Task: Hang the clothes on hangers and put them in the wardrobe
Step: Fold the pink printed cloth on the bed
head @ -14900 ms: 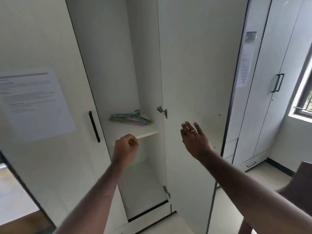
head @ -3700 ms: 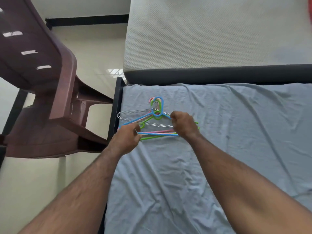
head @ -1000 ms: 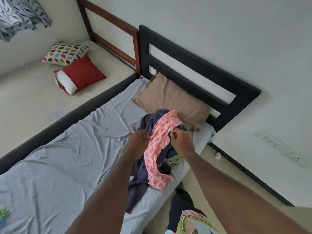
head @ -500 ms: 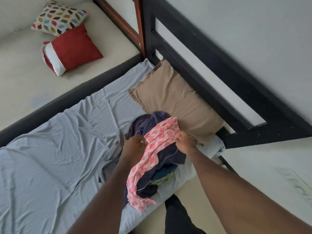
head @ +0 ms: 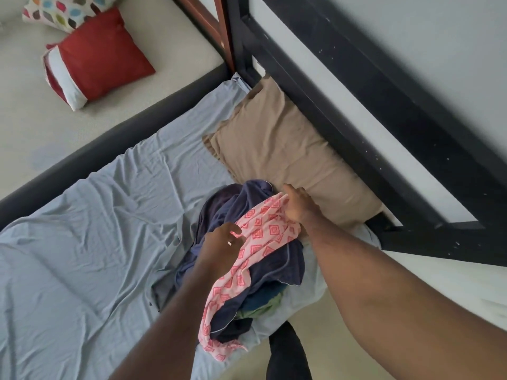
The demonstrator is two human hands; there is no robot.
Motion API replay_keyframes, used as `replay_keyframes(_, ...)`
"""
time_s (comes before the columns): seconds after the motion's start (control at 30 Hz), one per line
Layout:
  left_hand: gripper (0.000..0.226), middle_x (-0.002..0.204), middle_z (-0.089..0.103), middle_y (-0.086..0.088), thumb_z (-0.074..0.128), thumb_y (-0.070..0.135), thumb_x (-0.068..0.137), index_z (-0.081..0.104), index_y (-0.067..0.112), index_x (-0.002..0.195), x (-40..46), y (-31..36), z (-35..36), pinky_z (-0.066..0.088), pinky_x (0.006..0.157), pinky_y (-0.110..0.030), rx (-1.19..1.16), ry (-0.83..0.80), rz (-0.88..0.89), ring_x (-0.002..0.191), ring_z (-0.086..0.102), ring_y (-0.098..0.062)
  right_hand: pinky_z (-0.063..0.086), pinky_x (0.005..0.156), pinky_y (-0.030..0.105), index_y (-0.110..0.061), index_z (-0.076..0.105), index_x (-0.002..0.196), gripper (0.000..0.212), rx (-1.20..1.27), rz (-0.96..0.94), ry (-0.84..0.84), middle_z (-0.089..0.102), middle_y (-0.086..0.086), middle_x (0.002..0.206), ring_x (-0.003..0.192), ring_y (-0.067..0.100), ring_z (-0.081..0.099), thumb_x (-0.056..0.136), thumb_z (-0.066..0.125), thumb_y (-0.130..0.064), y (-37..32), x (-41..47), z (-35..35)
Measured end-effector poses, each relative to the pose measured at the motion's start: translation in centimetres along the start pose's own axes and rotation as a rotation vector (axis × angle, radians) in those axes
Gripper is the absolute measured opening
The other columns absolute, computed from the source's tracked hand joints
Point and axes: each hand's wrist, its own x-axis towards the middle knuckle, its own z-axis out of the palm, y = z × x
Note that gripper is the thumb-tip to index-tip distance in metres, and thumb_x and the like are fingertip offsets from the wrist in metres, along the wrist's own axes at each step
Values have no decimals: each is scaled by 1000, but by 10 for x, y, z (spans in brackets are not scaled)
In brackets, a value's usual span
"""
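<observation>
Both hands are on the pink patterned garment [head: 260, 237]: right hand [head: 297, 205] still pinches its top edge, left hand [head: 222, 248] has loosened, fingers relaxed against it.

Two bare forearms and hands, seen from the wearer's own head.

Both arms are uncovered from the bottom edge of the view up to the fingers: no sleeve, cuff, watch or bracelet shows on either one. The left hand [head: 222, 246] has a small bright spot on one finger, too blurred to tell whether it is a ring or a glint of light. The right hand [head: 297, 205] shows no jewellery that can be made out. Fine hair covers the right forearm [head: 384, 292] and, more faintly, the left forearm [head: 170, 319]. Below the arms, a dark trouser leg [head: 288, 352] shows at the bottom of the view.
</observation>
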Motion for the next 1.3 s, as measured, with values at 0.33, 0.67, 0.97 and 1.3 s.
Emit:
replay_keyframes(0.33, 8, 94, 69, 0, 65, 26, 95, 63, 24, 103, -17, -28, 19, 59, 63, -36, -108, -6, -97, 72, 71, -23, 42, 96, 43, -27, 63, 126, 32, -339, -108, 53, 48, 8, 128, 122, 30, 48, 96, 58, -36, -2, 28, 24)
replay_keyframes(0.67, 28, 94, 74, 3, 70, 45, 89, 64, 26, 110, -74, -17, 4, 57, 70, -32, -402, -29, -92, 82, 72, -15, 46, 70, 34, -26, 55, 83, 20, 388, -332, 66, 62, -11, 80, 78, 17, 59, 81, 74, -33, -31, -121, 22)
replay_keyframes(0.97, 14, 98, 75, -7, 66, 13, 96, 69, 22, 106, -193, -69, -31, 58, 81, -42, -867, 114, -30, 93, 72, -27, 57, 80, 26, -28, 67, 120, 20, 952, -337, -436, 71, 6, 113, 98, 14, 69, 101, 60, -28, -106, -269, 74)
replay_keyframes(1.3, 20, 95, 72, -14, 56, 13, 97, 64, 13, 116, -362, -192, -98, 58, 68, -39, -1242, 201, -138, 82, 71, -27, 58, 77, 38, -23, 71, 93, 23, 876, -520, -348, 73, 6, 82, 78, 19, 69, 90, 63, -2, -224, -429, 161)
